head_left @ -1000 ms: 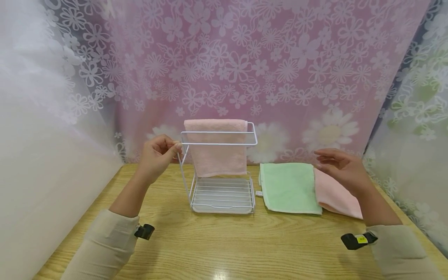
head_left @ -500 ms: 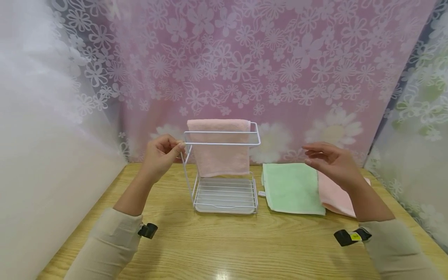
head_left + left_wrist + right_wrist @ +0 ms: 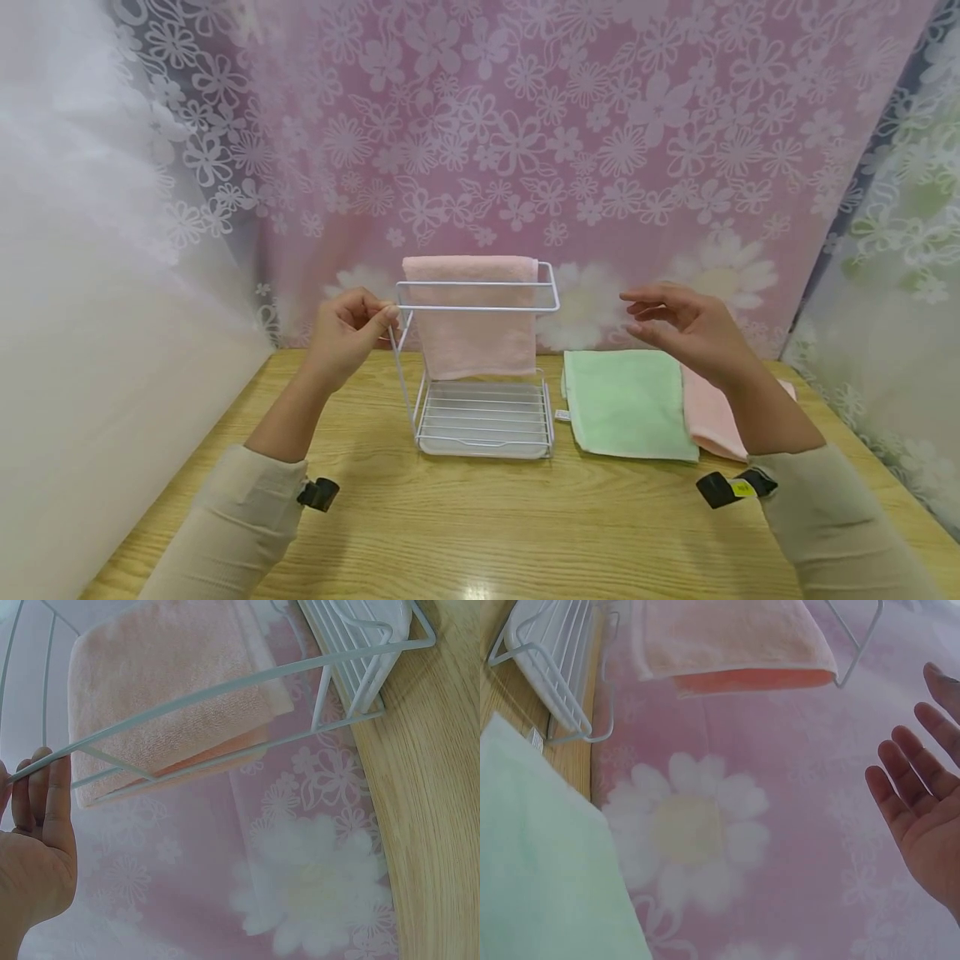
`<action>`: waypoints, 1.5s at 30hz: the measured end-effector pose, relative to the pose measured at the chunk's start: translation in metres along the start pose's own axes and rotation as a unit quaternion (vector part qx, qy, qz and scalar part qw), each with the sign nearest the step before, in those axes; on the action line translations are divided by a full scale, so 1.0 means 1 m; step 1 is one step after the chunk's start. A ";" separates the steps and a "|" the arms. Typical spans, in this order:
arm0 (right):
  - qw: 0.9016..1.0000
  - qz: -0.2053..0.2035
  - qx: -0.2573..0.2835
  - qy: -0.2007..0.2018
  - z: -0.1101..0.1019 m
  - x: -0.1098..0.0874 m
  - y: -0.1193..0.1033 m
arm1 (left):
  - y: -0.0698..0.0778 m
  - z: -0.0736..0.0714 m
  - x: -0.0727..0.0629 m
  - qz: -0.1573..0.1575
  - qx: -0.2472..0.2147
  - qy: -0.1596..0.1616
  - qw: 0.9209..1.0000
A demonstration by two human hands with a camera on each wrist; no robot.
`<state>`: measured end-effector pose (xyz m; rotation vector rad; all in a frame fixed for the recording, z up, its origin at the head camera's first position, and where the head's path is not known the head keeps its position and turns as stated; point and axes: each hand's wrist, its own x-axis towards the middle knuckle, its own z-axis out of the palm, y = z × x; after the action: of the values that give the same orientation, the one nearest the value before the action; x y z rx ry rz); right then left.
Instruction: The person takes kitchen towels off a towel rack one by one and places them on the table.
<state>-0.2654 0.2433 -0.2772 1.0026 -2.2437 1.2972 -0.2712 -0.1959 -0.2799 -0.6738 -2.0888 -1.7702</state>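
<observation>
A white wire rack [image 3: 486,309] stands on the table, and a pink towel [image 3: 476,342] hangs folded over its rear top bar. My left hand [image 3: 347,333] pinches the rack's upper left corner between thumb and fingers; in the left wrist view the fingers [image 3: 56,795] curl against the bar. To the right of the rack, my right hand [image 3: 686,329] is in the air above a green towel [image 3: 626,404], fingers loosely bent and holding nothing. In the right wrist view its fingers [image 3: 911,769] are spread apart from the hanging towel.
A second pink towel [image 3: 716,417] lies flat, partly under the green one and partly hidden by the right forearm. A white tray [image 3: 483,448] sits in the rack's base. Behind the wooden table [image 3: 480,525] hangs a pink flowered curtain [image 3: 480,150].
My right hand has moved left and slightly up, from over the second pink towel to over the green towel. My left hand keeps its pinch on the rack. The view has shifted slightly.
</observation>
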 end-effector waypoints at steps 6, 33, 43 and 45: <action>0.999 -0.048 0.005 0.013 0.005 0.014 -0.009 | 0.002 0.001 0.000 0.004 -0.003 -0.003 1.000; 0.997 -0.030 -0.064 -0.037 0.025 0.084 -0.048 | 0.003 0.003 -0.003 0.001 0.024 -0.001 1.000; 0.993 0.034 -0.083 -0.071 0.034 0.107 -0.056 | 0.005 0.002 -0.003 -0.017 0.030 -0.016 0.999; 0.993 0.053 -0.074 -0.076 0.036 0.111 -0.057 | 0.006 0.001 -0.003 -0.023 0.029 -0.019 0.999</action>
<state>-0.2982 0.1500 -0.1937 0.9703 -2.4974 1.1077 -0.2656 -0.1946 -0.2772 -0.6532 -2.1880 -1.7254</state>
